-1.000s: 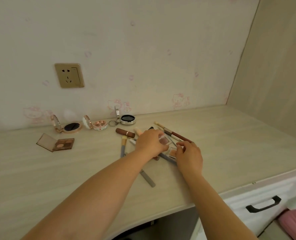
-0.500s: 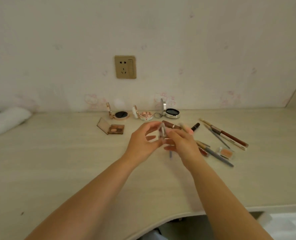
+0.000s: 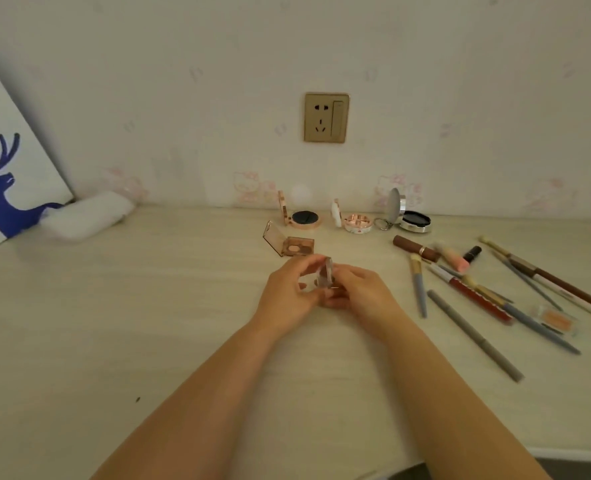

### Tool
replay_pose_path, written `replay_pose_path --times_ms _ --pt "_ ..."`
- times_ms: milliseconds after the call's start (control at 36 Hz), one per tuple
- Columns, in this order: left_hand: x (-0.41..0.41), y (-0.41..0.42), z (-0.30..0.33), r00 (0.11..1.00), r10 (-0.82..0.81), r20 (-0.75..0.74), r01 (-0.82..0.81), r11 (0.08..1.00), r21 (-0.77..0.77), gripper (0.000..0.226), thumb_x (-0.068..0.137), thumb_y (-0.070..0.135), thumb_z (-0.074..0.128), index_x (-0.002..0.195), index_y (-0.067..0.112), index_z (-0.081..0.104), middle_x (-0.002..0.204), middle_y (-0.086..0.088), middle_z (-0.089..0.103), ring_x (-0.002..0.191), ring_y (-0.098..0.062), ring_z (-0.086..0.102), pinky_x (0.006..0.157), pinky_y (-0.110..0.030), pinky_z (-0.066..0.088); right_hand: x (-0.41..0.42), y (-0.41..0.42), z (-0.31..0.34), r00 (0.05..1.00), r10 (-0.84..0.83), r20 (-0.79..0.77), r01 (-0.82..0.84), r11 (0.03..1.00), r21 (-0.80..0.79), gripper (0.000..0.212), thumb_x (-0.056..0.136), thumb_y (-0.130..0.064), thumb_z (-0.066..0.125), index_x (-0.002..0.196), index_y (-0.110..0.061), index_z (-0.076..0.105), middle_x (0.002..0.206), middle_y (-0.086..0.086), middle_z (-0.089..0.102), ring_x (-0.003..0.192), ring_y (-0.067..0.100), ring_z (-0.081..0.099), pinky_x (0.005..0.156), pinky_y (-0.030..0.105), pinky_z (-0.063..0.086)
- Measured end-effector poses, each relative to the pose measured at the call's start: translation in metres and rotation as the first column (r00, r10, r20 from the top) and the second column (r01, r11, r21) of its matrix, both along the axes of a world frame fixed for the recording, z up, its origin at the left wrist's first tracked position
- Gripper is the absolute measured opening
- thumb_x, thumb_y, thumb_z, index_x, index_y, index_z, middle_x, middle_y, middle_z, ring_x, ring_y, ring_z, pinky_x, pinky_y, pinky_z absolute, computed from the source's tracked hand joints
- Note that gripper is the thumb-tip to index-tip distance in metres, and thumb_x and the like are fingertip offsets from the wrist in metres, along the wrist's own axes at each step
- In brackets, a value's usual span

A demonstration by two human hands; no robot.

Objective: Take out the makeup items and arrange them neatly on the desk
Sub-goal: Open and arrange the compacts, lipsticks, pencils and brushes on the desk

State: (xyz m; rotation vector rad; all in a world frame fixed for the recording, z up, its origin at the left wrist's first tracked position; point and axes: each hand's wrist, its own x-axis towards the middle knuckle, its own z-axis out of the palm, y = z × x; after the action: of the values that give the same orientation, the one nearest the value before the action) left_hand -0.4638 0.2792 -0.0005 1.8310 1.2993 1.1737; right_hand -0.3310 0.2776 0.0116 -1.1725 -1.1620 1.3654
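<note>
Your left hand (image 3: pixel 287 292) and right hand (image 3: pixel 360 292) meet above the middle of the desk (image 3: pixel 148 323). Both sets of fingers are curled around a small clear compact (image 3: pixel 323 277), which is open, with its lid standing upright between your thumbs. The compact is held just above the desk surface; contact with the desk cannot be determined.

Directly beyond your hands lies an open square eyeshadow palette (image 3: pixel 289 242). Behind it, along the wall, three round compacts stand open in a row: a rose-gold cushion compact (image 3: pixel 301 216), a small pink-gold compact (image 3: pixel 353 221) and a silver compact (image 3: pixel 410 218) with a ring attached.

To your right, a loose group of items lies on the desk: a brown lipstick tube (image 3: pixel 415 248), a pink tube (image 3: pixel 453 257), several brushes and pencils (image 3: pixel 474 336), and a small orange blush case (image 3: pixel 559 320).

At far left, a white roll (image 3: pixel 86 218) lies against a board with a blue deer print (image 3: pixel 7 161). A wall socket (image 3: pixel 326 117) is mounted above the compacts.
</note>
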Motion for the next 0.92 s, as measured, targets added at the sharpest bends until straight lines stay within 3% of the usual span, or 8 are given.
replay_pose_path --times_ms 167,278,361,444,583,667,806,917 --pt "-0.0001 0.0016 -0.0049 0.999 0.008 -0.051 -0.008 1.000 0.007 0.053 0.072 0.018 0.079 0.120 0.026 0.059 0.116 0.013 0.059 0.106 0.002 0.055 0.084 -0.019 0.046 0.0003 -0.0013 -0.0037 0.986 -0.022 0.166 0.013 0.999 0.053 0.028 0.092 -0.013 0.047 0.089 0.003 0.070 0.079 0.009 0.067 0.060 0.015 0.057 0.055 0.021 0.051" --pt "-0.0004 0.0018 -0.0055 0.999 0.013 -0.051 -0.014 1.000 -0.022 0.053 0.071 0.019 0.080 0.118 0.028 0.059 0.116 0.012 0.060 0.104 0.001 0.055 0.086 -0.021 0.046 0.0021 -0.0018 -0.0052 0.960 -0.044 0.275 0.023 0.997 0.080 0.032 0.091 -0.013 0.044 0.088 0.009 0.067 0.075 0.010 0.067 0.058 0.018 0.056 0.058 0.022 0.048" --pt "-0.0014 0.0014 -0.0052 0.999 0.011 -0.044 -0.012 0.999 -0.031 0.052 0.070 0.019 0.080 0.118 0.028 0.059 0.116 0.011 0.061 0.106 -0.001 0.056 0.088 -0.023 0.047 0.0029 -0.0020 -0.0057 0.956 -0.035 0.293 0.013 0.997 0.076 0.034 0.092 -0.016 0.044 0.089 0.008 0.067 0.086 0.017 0.070 0.061 0.019 0.058 0.066 0.029 0.049" --pt "-0.0016 -0.0003 -0.0041 0.999 0.006 -0.039 -0.007 0.999 -0.039 0.053 0.071 0.019 0.080 0.118 0.027 0.059 0.117 0.011 0.061 0.106 -0.001 0.056 0.088 -0.024 0.046 0.0041 -0.0036 -0.0053 0.958 -0.030 0.285 0.010 0.997 0.071 0.033 0.093 -0.013 0.042 0.090 0.006 0.069 0.089 0.014 0.072 0.062 0.017 0.058 0.065 0.026 0.050" --pt "-0.0017 -0.0020 -0.0026 1.000 -0.004 -0.009 0.003 0.998 -0.061 0.053 0.071 0.018 0.080 0.119 0.026 0.059 0.111 0.013 0.060 0.105 -0.001 0.056 0.088 -0.021 0.045 0.0051 -0.0077 -0.0049 0.974 -0.005 0.226 -0.014 0.997 0.080 0.035 0.095 -0.013 0.039 0.093 0.005 0.069 0.080 0.007 0.068 0.060 0.017 0.056 0.062 0.023 0.051" --pt "-0.0030 -0.0019 -0.0012 1.000 -0.020 0.019 0.021 0.997 -0.077 0.053 0.072 0.016 0.079 0.119 0.025 0.059 0.109 0.013 0.060 0.105 -0.003 0.056 0.088 -0.020 0.044 0.0044 -0.0070 -0.0057 0.979 -0.013 0.203 -0.003 0.997 0.077 0.037 0.095 -0.011 0.035 0.095 0.004 0.068 0.089 0.012 0.070 0.065 0.019 0.057 0.062 0.025 0.051" --pt "-0.0051 -0.0009 0.0014 0.984 -0.047 0.173 0.069 0.990 -0.123 0.047 0.075 0.009 0.076 0.116 0.021 0.056 0.110 0.012 0.061 0.100 0.001 0.057 0.079 -0.010 0.048 0.0053 -0.0069 -0.0047 0.999 -0.019 -0.039 0.020 1.000 0.022 0.035 0.094 -0.008 0.032 0.089 -0.005 0.067 0.088 0.012 0.069 0.070 0.020 0.063 0.055 0.023 0.050" --pt "-0.0078 0.0004 0.0026 0.956 -0.079 0.282 0.124 0.982 -0.145 0.040 0.080 0.006 0.071 0.109 0.026 0.052 0.113 0.011 0.059 0.101 0.002 0.058 0.077 -0.004 0.046 0.0066 -0.0033 -0.0075 0.980 -0.052 -0.193 0.052 0.999 -0.005 0.032 0.095 -0.004 0.032 0.114 -0.009 0.057 0.088 0.009 0.067 0.066 0.016 0.067 0.060 0.028 0.054"
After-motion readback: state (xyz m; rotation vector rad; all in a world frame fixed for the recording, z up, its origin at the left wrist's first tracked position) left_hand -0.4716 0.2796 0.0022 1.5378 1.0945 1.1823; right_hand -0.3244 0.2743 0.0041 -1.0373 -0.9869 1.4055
